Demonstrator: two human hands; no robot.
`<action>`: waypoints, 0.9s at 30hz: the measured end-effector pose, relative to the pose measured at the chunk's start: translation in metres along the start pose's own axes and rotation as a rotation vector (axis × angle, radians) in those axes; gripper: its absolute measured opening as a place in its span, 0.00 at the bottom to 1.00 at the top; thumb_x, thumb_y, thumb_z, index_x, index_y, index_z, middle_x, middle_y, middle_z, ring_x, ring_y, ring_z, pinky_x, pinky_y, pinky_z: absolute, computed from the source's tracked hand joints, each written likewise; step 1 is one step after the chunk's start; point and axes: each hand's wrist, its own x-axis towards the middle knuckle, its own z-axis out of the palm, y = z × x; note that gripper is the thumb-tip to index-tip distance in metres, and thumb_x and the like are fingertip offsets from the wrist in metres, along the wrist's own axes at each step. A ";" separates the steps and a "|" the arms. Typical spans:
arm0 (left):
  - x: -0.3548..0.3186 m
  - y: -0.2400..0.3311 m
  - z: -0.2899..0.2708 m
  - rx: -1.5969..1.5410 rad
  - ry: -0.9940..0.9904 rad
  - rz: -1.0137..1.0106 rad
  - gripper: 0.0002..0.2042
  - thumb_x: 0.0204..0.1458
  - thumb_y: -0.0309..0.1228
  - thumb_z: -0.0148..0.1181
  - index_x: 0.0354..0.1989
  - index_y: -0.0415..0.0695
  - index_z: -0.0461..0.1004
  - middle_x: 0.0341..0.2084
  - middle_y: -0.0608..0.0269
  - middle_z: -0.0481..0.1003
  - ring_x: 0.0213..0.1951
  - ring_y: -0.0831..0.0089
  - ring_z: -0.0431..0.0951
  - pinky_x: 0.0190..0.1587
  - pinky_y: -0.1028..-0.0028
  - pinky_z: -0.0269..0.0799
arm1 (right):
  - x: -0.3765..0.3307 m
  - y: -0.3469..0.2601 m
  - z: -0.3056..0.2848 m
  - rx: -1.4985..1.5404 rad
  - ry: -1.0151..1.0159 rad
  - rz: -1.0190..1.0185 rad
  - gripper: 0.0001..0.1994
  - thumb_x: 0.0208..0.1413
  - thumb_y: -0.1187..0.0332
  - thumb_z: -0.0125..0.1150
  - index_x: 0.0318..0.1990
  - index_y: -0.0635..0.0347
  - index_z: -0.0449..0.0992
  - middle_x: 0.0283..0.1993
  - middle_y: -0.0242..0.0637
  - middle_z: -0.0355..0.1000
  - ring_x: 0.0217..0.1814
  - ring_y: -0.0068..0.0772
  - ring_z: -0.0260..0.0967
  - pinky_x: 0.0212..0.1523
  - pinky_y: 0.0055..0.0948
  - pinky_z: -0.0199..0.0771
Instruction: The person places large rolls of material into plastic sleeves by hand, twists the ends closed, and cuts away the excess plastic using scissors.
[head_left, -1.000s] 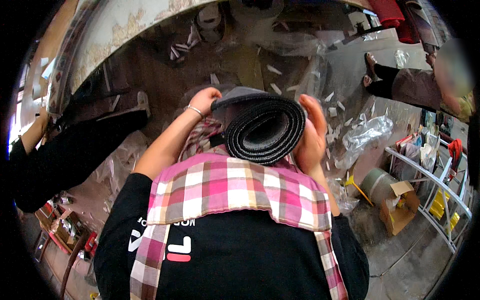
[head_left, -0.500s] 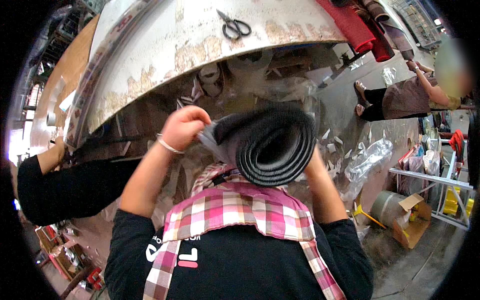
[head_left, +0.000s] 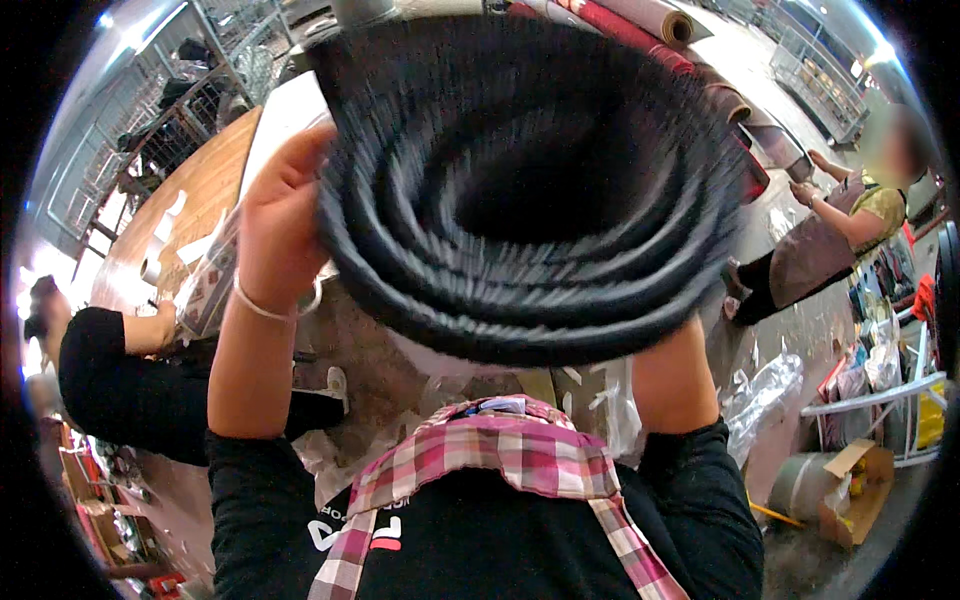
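I take the dark rolled mat [head_left: 530,190] as my landmark; it is lifted up close in front of the camera, its open end turned toward me, and it is blurred. Far left of the roll, a person in a black sleeve [head_left: 110,370] leans at a wooden table [head_left: 190,200] with white paper pieces on it. Just left of the roll I see the left hand [head_left: 280,210]: its grip is pressed flat on the outer side of the roll, fingers closed around the edge, with a thin bracelet [head_left: 265,308] on the wrist below. Under the roll is the pink checked apron [head_left: 490,460] over a black shirt. At the lower right of the roll the right forearm [head_left: 675,385] goes up behind it; the right hand is hidden, so I cannot tell how its grip stands. Right of the roll, well apart, another person in a brown apron [head_left: 820,240] stands. Lower right of the roll lies a cardboard box [head_left: 850,490] on the floor.
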 end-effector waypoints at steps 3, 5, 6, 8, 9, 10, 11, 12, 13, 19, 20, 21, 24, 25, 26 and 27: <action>0.002 0.039 -0.003 0.147 0.025 -0.014 0.13 0.40 0.20 0.48 0.37 0.35 0.67 0.22 0.63 0.70 0.25 0.82 0.69 0.28 0.86 0.63 | 0.017 -0.028 0.005 -0.129 -0.261 -0.257 0.06 0.45 0.70 0.48 0.23 0.62 0.68 0.17 0.31 0.63 0.15 0.23 0.59 0.17 0.20 0.59; 0.005 0.090 0.000 -0.103 0.224 0.146 0.12 0.40 0.20 0.48 0.36 0.36 0.69 0.16 0.68 0.67 0.19 0.85 0.64 0.21 0.87 0.58 | 0.029 -0.057 0.009 0.129 -0.436 -0.293 0.04 0.45 0.71 0.48 0.27 0.63 0.68 0.20 0.33 0.64 0.20 0.23 0.62 0.21 0.19 0.62; 0.002 0.094 0.007 -0.048 0.290 0.190 0.12 0.40 0.21 0.48 0.36 0.37 0.69 0.15 0.70 0.65 0.17 0.86 0.62 0.20 0.88 0.56 | 0.034 -0.062 0.011 0.211 -0.458 -0.289 0.05 0.44 0.73 0.48 0.29 0.63 0.68 0.22 0.34 0.65 0.22 0.23 0.64 0.23 0.19 0.63; -0.004 0.087 0.002 0.008 0.270 0.109 0.11 0.40 0.21 0.48 0.35 0.38 0.69 0.13 0.72 0.63 0.15 0.87 0.60 0.18 0.88 0.53 | 0.040 -0.046 -0.001 -0.358 -0.371 -0.528 0.06 0.43 0.77 0.47 0.31 0.63 0.68 0.24 0.35 0.65 0.22 0.24 0.64 0.21 0.18 0.64; -0.008 0.077 -0.007 0.022 0.191 -0.017 0.11 0.40 0.21 0.48 0.35 0.38 0.69 0.13 0.72 0.63 0.15 0.87 0.60 0.18 0.89 0.52 | 0.047 -0.029 -0.001 -0.541 -0.410 -0.806 0.07 0.41 0.79 0.47 0.31 0.63 0.68 0.24 0.35 0.66 0.20 0.23 0.64 0.18 0.18 0.63; -0.011 0.067 -0.005 0.017 0.176 -0.035 0.10 0.41 0.22 0.47 0.33 0.38 0.69 0.13 0.72 0.63 0.15 0.88 0.59 0.17 0.89 0.51 | 0.048 -0.021 0.005 -0.705 -0.384 -1.107 0.09 0.40 0.81 0.48 0.31 0.64 0.68 0.23 0.35 0.66 0.18 0.22 0.63 0.16 0.18 0.62; -0.020 0.061 0.000 0.201 0.172 -0.102 0.09 0.41 0.22 0.47 0.33 0.38 0.68 0.13 0.72 0.63 0.15 0.88 0.59 0.17 0.89 0.49 | 0.047 -0.022 0.007 -0.666 -0.395 -0.992 0.07 0.40 0.80 0.48 0.30 0.64 0.68 0.21 0.34 0.64 0.15 0.22 0.61 0.14 0.18 0.61; -0.019 0.061 -0.004 0.112 0.159 -0.062 0.10 0.41 0.22 0.48 0.34 0.38 0.68 0.13 0.72 0.64 0.15 0.88 0.59 0.17 0.89 0.50 | 0.039 -0.029 0.019 -0.605 -0.401 -0.882 0.05 0.40 0.79 0.48 0.28 0.65 0.68 0.18 0.34 0.63 0.13 0.22 0.59 0.13 0.18 0.59; -0.017 0.063 0.001 0.004 0.136 -0.039 0.10 0.41 0.22 0.48 0.34 0.37 0.68 0.14 0.72 0.64 0.15 0.88 0.60 0.17 0.89 0.50 | 0.038 -0.034 0.024 -0.489 -0.415 -0.714 0.04 0.41 0.75 0.49 0.28 0.65 0.68 0.18 0.34 0.63 0.13 0.22 0.59 0.14 0.18 0.58; -0.014 0.050 -0.003 -0.003 0.090 -0.176 0.11 0.41 0.22 0.47 0.35 0.38 0.67 0.15 0.71 0.65 0.17 0.87 0.62 0.18 0.88 0.55 | 0.031 -0.024 -0.003 -0.442 -0.636 -0.274 0.26 0.35 0.60 0.61 0.42 0.65 0.63 0.30 0.36 0.64 0.29 0.23 0.61 0.28 0.21 0.61; -0.022 0.046 0.003 0.147 0.053 -0.296 0.11 0.41 0.22 0.47 0.35 0.38 0.67 0.16 0.69 0.66 0.17 0.86 0.62 0.18 0.88 0.55 | 0.028 -0.015 -0.011 -0.527 -0.678 -0.265 0.33 0.32 0.58 0.65 0.47 0.65 0.61 0.33 0.37 0.64 0.33 0.24 0.62 0.31 0.21 0.63; -0.030 0.034 0.009 0.182 -0.015 -0.360 0.11 0.41 0.21 0.47 0.36 0.38 0.66 0.17 0.69 0.66 0.17 0.86 0.62 0.18 0.87 0.55 | 0.015 -0.011 -0.016 -0.859 -0.628 -0.177 0.53 0.19 0.57 0.72 0.56 0.67 0.45 0.49 0.44 0.56 0.52 0.34 0.54 0.49 0.28 0.56; -0.034 0.027 0.034 -0.077 -0.132 -0.339 0.13 0.42 0.20 0.47 0.38 0.40 0.63 0.16 0.69 0.65 0.18 0.87 0.62 0.18 0.86 0.56 | -0.025 0.049 -0.001 -0.718 -0.837 -0.355 0.62 0.17 0.57 0.73 0.57 0.69 0.30 0.61 0.51 0.33 0.63 0.40 0.30 0.60 0.33 0.33; -0.031 0.029 0.041 0.020 -0.258 -0.243 0.14 0.42 0.20 0.47 0.40 0.40 0.62 0.17 0.71 0.65 0.19 0.87 0.63 0.18 0.87 0.56 | -0.035 0.062 0.015 -0.372 -0.765 -0.266 0.61 0.19 0.60 0.73 0.57 0.67 0.30 0.60 0.52 0.35 0.63 0.41 0.32 0.59 0.34 0.36; -0.030 0.027 0.051 0.006 -0.302 -0.176 0.15 0.43 0.21 0.49 0.42 0.40 0.61 0.18 0.70 0.65 0.19 0.86 0.63 0.19 0.86 0.57 | -0.032 0.069 0.032 -0.359 -0.679 -0.270 0.58 0.22 0.65 0.71 0.58 0.64 0.30 0.59 0.52 0.41 0.61 0.42 0.39 0.57 0.33 0.43; -0.035 0.023 0.061 -0.008 -0.343 -0.118 0.16 0.43 0.21 0.50 0.43 0.40 0.60 0.19 0.68 0.65 0.19 0.86 0.64 0.19 0.85 0.59 | -0.039 0.078 0.044 -0.547 -0.522 -0.254 0.42 0.31 0.71 0.63 0.56 0.63 0.43 0.54 0.50 0.50 0.54 0.40 0.51 0.51 0.32 0.54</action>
